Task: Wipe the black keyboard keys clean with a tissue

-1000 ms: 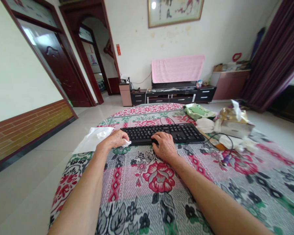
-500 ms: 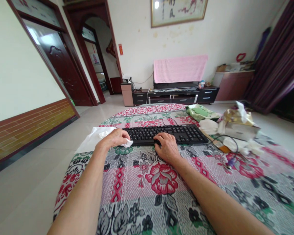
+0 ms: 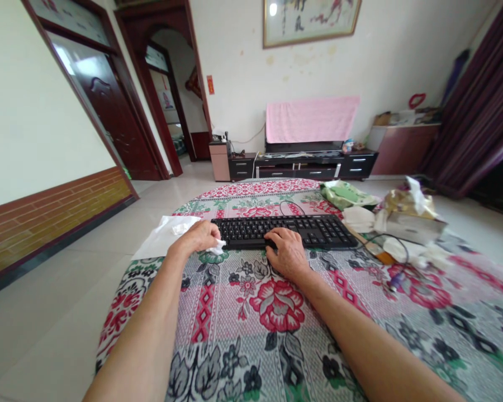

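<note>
Both bare arms stretch forward. The left hand (image 3: 199, 237) is curled tight, palm down. The right hand (image 3: 289, 254) lies loose, fingers bent down.

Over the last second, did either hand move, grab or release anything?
No visible change beyond a slight camera drift. The left hand still clutches the white tissue at the left end of the keyboard; the right hand still rests on its front edge.

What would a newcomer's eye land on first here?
The bold red-and-green floral tablecloth fills the foreground, with a black keyboard lying across its middle. The left hand clutches a crumpled white tissue at the keyboard's left end, while the right hand rests on its near edge. Far behind hangs a pink cloth.
</note>
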Motion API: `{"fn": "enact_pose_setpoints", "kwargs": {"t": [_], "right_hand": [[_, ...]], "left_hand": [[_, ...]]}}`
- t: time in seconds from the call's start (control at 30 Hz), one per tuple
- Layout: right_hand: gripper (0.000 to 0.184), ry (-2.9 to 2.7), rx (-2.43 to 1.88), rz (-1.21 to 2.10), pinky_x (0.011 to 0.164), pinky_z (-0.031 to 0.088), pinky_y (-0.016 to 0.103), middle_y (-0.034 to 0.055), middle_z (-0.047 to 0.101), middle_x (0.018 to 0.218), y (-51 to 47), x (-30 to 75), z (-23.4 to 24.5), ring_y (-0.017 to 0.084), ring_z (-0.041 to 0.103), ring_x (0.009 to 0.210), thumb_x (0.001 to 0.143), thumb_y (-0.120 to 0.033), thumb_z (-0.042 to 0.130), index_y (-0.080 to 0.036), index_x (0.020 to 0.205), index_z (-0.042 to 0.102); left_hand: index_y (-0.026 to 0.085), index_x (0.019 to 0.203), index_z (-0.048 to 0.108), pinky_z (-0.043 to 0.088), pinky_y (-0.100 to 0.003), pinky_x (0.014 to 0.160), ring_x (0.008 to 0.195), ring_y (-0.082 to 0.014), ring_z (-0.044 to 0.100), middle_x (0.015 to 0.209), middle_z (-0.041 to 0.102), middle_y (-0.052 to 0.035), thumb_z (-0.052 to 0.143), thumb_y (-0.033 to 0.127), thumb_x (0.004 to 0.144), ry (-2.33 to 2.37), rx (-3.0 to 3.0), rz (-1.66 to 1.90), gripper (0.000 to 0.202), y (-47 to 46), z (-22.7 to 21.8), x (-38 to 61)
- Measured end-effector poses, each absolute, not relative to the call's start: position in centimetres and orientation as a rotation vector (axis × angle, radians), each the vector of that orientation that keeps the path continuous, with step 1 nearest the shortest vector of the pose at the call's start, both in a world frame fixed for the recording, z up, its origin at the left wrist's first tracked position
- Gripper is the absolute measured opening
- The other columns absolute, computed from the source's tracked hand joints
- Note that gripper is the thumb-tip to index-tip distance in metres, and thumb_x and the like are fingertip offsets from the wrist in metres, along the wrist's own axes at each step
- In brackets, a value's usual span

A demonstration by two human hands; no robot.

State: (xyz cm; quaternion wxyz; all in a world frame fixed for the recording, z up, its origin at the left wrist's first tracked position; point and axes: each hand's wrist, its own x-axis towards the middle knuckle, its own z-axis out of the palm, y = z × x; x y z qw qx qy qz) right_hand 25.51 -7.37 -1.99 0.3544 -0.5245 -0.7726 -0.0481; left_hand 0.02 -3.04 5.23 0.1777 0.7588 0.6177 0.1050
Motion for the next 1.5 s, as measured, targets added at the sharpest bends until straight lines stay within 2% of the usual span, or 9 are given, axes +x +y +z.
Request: {"fn": "enact_pose_setpoints", "kwargs": {"t": [0.2, 0.37, 0.53, 0.63, 0.83, 1.13, 1.23, 1.37, 1.5], "right_hand": [[0.021, -1.883, -1.227, -0.140, 0.095, 0.037, 0.040, 0.0083, 0.063, 0.108, -7.9, 25.1, -1.2, 0.023, 0.054, 0.104, 0.082, -0.019, 0.053, -0.020, 0.100, 0.065], [0.019, -1.799, -1.047, 0.081, 0.089, 0.046, 0.033, 0.0083, 0.062, 0.104, -8.3, 23.8, -1.0, 0.019, 0.058, 0.099, 0.087, -0.021, 0.048, -0.021, 0.102, 0.060], [0.050, -1.660, -1.106, 0.283, 0.079, 0.053, 0.034, 0.0151, 0.056, 0.122, -8.0, 23.1, -1.5, 0.023, 0.059, 0.104, 0.080, -0.032, 0.060, -0.016, 0.125, 0.046], [0.056, -1.670, -1.114, 0.357, 0.082, 0.053, 0.035, 0.0138, 0.059, 0.121, -7.8, 23.1, -1.6, 0.023, 0.060, 0.104, 0.078, -0.035, 0.061, -0.016, 0.128, 0.044], [0.041, -1.642, -1.135, 0.358, 0.085, 0.051, 0.034, 0.0102, 0.065, 0.113, -7.5, 23.2, -1.6, 0.021, 0.063, 0.096, 0.083, -0.035, 0.056, -0.018, 0.120, 0.052], [0.024, -1.675, -1.073, 0.273, 0.079, 0.050, 0.031, 0.0084, 0.065, 0.098, -7.8, 23.0, -0.6, 0.019, 0.062, 0.088, 0.087, -0.028, 0.050, -0.019, 0.105, 0.061], [0.024, -1.680, -1.089, 0.169, 0.082, 0.049, 0.030, 0.0089, 0.063, 0.101, -7.7, 23.5, -0.2, 0.019, 0.060, 0.094, 0.087, -0.022, 0.046, -0.020, 0.103, 0.064], [0.027, -1.682, -1.188, 0.077, 0.080, 0.048, 0.030, 0.0085, 0.062, 0.100, -7.0, 24.8, -0.2, 0.019, 0.060, 0.091, 0.084, -0.017, 0.046, -0.020, 0.105, 0.063], [0.020, -1.829, -1.275, -0.007, 0.079, 0.045, 0.030, 0.0068, 0.064, 0.093, -6.5, 25.9, -0.6, 0.020, 0.059, 0.087, 0.079, -0.015, 0.053, -0.019, 0.097, 0.062]], "left_hand": [[0.017, 0.073, 0.064, 0.041, -0.023, 0.058, 0.062, -0.0126, 0.056, 0.066, 0.064, 0.0009, 0.059, 0.024, 0.062, 1.513, 1.973, 0.741, 0.015, -2.3, 3.3, 3.2], [0.018, 0.075, 0.063, 0.043, -0.023, 0.062, 0.064, -0.0126, 0.058, 0.068, 0.065, 0.0013, 0.059, 0.030, 0.069, 1.505, 1.986, 0.923, 0.014, -2.2, 1.7, 5.6], [0.018, 0.079, 0.062, 0.044, -0.023, 0.064, 0.067, -0.0131, 0.060, 0.072, 0.067, 0.0004, 0.057, 0.031, 0.073, 1.363, 1.971, 1.044, 0.015, -3.3, 1.5, 7.6], [0.018, 0.079, 0.060, 0.046, -0.024, 0.065, 0.068, -0.0141, 0.062, 0.073, 0.067, -0.0006, 0.059, 0.031, 0.072, 1.278, 1.874, 1.069, 0.014, -4.0, 1.7, 8.5], [0.019, 0.076, 0.057, 0.046, -0.023, 0.058, 0.059, -0.0120, 0.058, 0.066, 0.064, 0.0014, 0.058, 0.024, 0.069, 1.173, 1.645, 1.020, 0.008, -4.1, 1.9, 9.3], [0.016, 0.084, 0.065, 0.047, -0.024, 0.060, 0.061, -0.0117, 0.057, 0.071, 0.065, 0.0001, 0.061, 0.029, 0.069, 0.979, 1.578, 1.001, 0.020, -4.3, 2.1, 8.9], [0.017, 0.089, 0.069, 0.049, -0.027, 0.069, 0.071, -0.0156, 0.062, 0.079, 0.069, -0.0027, 0.057, 0.028, 0.074, 1.105, 1.821, 0.981, 0.022, -3.5, 2.0, 7.4], [0.019, 0.091, 0.070, 0.043, -0.032, 0.094, 0.096, -0.0195, 0.061, 0.100, 0.069, -0.0062, 0.049, 0.015, 0.077, 1.558, 2.203, 1.155, 0.026, -2.1, 1.0, 5.0], [0.019, 0.091, 0.071, 0.041, -0.034, 0.098, 0.104, -0.0222, 0.058, 0.104, 0.068, -0.0084, 0.049, 0.016, 0.080, 1.707, 2.405, 0.980, 0.025, -1.5, -0.2, 3.6]]}}
